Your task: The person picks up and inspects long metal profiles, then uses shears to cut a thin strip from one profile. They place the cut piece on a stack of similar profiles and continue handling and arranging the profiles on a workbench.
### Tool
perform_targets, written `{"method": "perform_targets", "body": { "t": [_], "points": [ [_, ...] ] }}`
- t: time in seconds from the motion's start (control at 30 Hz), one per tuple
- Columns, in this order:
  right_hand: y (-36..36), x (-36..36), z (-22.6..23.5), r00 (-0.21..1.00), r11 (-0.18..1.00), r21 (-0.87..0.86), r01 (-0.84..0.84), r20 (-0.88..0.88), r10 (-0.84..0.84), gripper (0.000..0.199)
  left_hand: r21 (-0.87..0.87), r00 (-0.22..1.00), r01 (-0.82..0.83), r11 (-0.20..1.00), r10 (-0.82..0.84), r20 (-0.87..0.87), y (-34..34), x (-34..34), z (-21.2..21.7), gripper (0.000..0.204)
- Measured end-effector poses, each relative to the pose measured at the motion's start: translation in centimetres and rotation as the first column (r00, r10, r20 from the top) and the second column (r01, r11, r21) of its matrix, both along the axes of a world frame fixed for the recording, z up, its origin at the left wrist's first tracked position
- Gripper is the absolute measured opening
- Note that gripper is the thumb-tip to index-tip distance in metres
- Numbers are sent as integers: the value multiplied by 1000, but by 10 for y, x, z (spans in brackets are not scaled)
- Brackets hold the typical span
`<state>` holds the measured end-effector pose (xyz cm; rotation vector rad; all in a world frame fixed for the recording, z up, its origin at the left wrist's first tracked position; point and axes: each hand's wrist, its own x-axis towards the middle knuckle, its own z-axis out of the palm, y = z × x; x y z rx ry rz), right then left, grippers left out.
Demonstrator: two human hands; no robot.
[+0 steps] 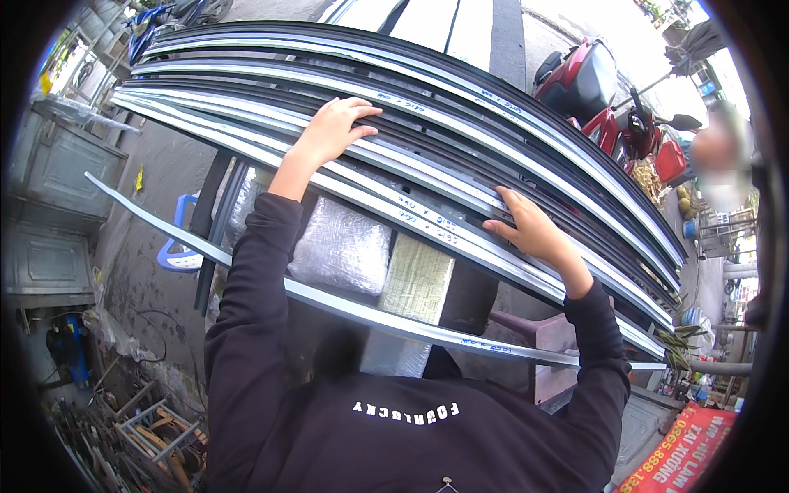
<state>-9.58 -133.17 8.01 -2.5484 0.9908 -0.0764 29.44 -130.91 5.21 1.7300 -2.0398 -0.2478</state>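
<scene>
Several long metal profiles, silver on one face and dark on the other, lie side by side from far left to near right. My left hand (327,131) curls over a metal profile (423,174) left of the middle, its thumb apart from the fingers. Farther right, my right hand (532,230) straddles the same group, thumb on the near side and fingers on the far side. Handwritten blue marks show on some silver faces. A separate silver strip (394,319) runs close across my front, under both forearms. The undersides of the profiles are hidden.
Below the profiles are a plastic-wrapped bundle (341,246), a yellowish block (417,279) and a dull pink stool (552,335). A blue plastic frame (179,261) stands left. Beyond are a red motorbike (585,78) and a person (722,156). A red banner (686,452) is lower right.
</scene>
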Motion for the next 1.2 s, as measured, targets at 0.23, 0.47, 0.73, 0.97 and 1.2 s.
{"method": "perform_targets", "body": {
  "t": [0.23, 0.47, 0.73, 0.97, 1.2],
  "points": [
    [-22, -19, 1, 887, 913, -159, 375, 346, -304, 27, 37, 983, 26, 999, -32, 182, -19, 5, 0, 32],
    [-46, -56, 9, 960, 970, 36, 241, 138, -244, 49, -83, 985, 85, 993, -71, 157, -28, 8, -13, 24],
    [-35, -69, 9, 889, 866, -219, 450, 24, -456, 56, -98, 998, 40, 994, -45, -47, -26, 5, -11, 20],
    [-36, -74, 8, 939, 846, -426, 320, 23, -343, 73, -300, 991, -130, 945, 136, 0, -29, 1, -14, 28],
    [-43, -75, 3, 916, 843, -368, 392, 73, -395, 74, -77, 984, -117, 990, 126, 124, -39, 9, -19, 51]
  ]
}}
